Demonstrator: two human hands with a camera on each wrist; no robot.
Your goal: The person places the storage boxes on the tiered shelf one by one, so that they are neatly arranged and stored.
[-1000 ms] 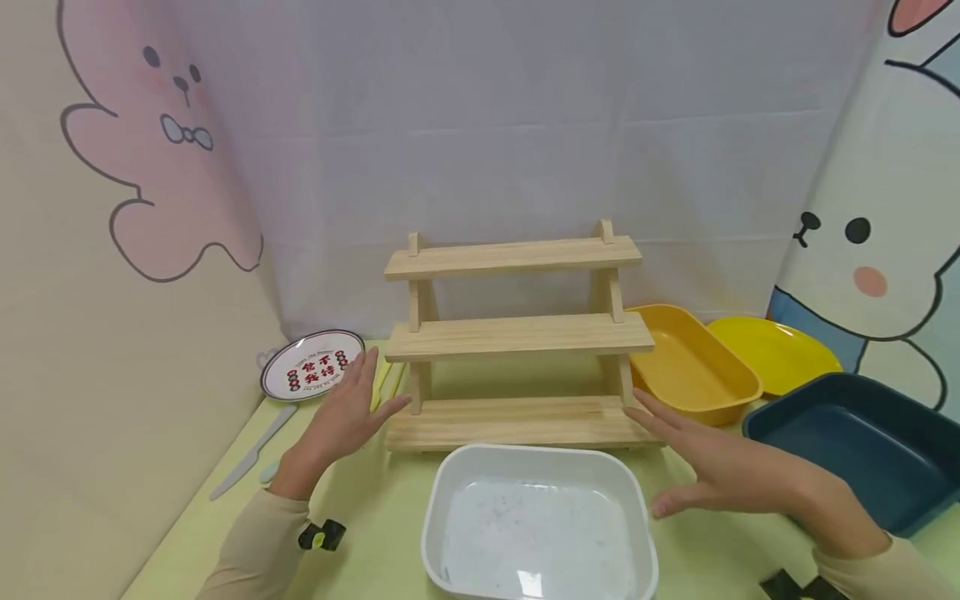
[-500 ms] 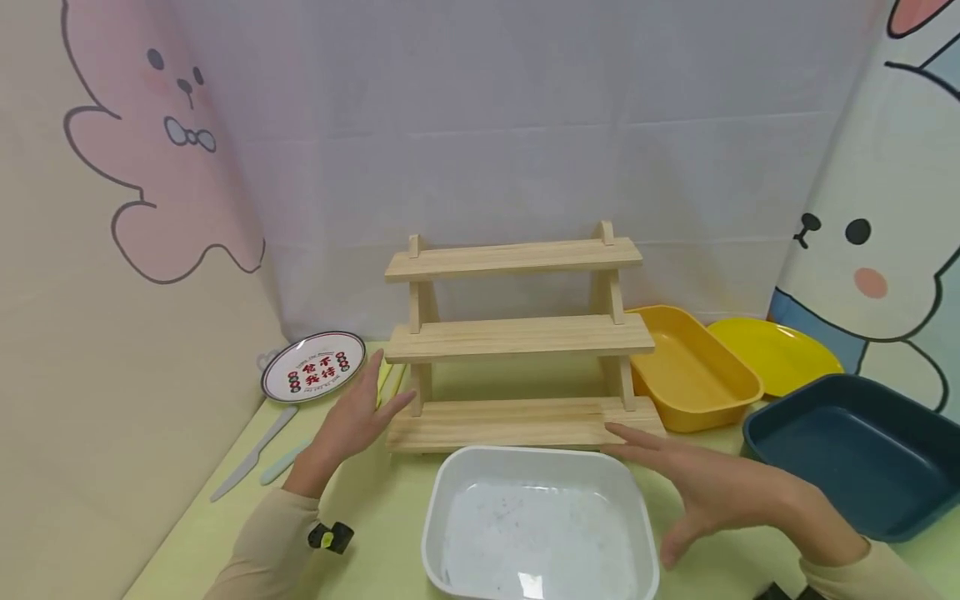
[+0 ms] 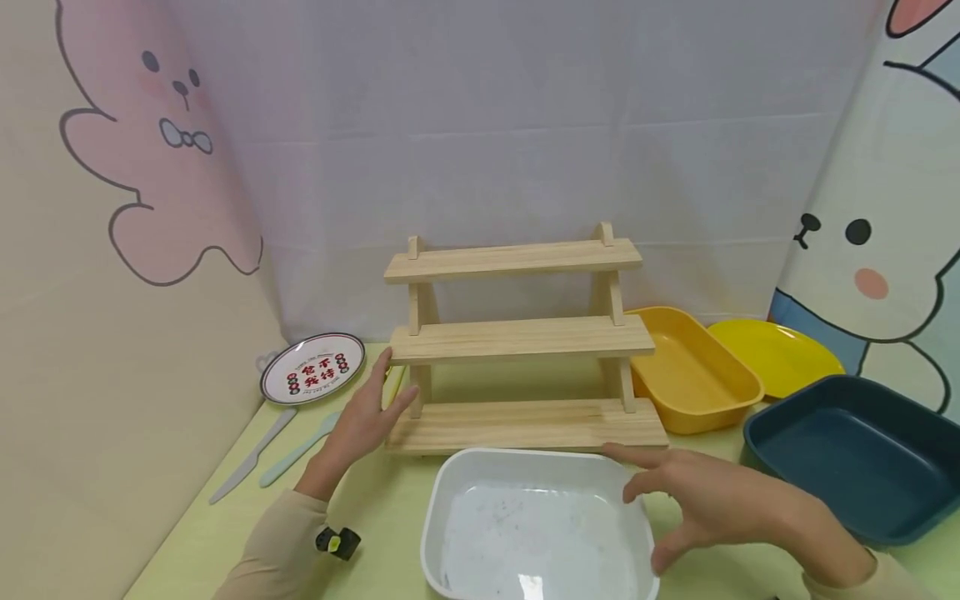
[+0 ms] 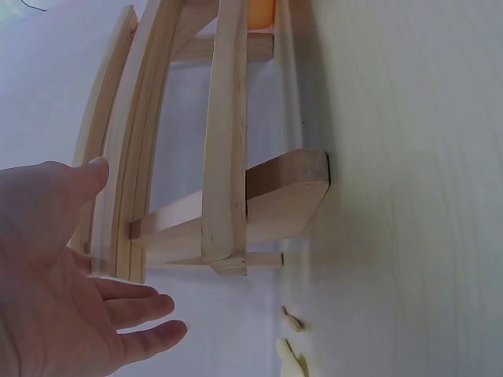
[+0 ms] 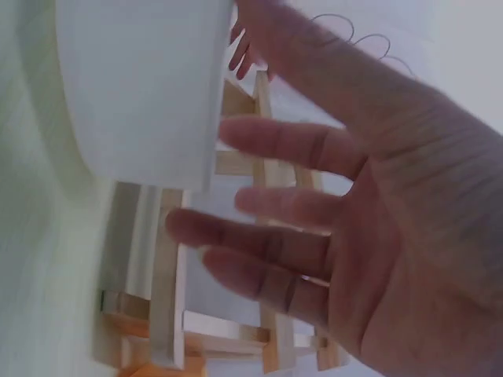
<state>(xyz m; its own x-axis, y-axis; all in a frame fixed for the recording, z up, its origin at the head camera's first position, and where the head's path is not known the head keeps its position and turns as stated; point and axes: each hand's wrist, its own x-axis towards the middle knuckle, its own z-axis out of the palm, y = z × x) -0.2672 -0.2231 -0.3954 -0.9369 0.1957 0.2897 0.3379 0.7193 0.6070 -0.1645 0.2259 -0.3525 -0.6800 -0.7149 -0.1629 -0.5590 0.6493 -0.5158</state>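
Observation:
A three-tier wooden rack [image 3: 517, 337] stands at the middle of the pale green table. In front of it sits an empty white rectangular tray [image 3: 525, 454]. My left hand [image 3: 378, 392] is open beside the rack's left end, fingertips by the middle shelf and thumb by the left leg. In the left wrist view the left hand [image 4: 71, 290] is spread next to the rack [image 4: 228, 157], with a small gap. My right hand [image 3: 648, 500] hovers open at the tray's right rim, fingers over the far corner and thumb below. The right wrist view shows spread fingers [image 5: 259, 204] close to the tray [image 5: 141, 86].
Left of the rack lie a round printed plate [image 3: 312, 367], a pale knife [image 3: 251, 457] and a light blue utensil [image 3: 296, 450]. To the right sit a deep yellow tray [image 3: 693, 371], a yellow plate [image 3: 776, 354] and a dark blue tray [image 3: 855, 454]. Cartoon curtains enclose the table.
My right hand has moved left and nearer, from the rack's lower right end to the white tray's right rim. My left hand has crept closer to the rack's left end.

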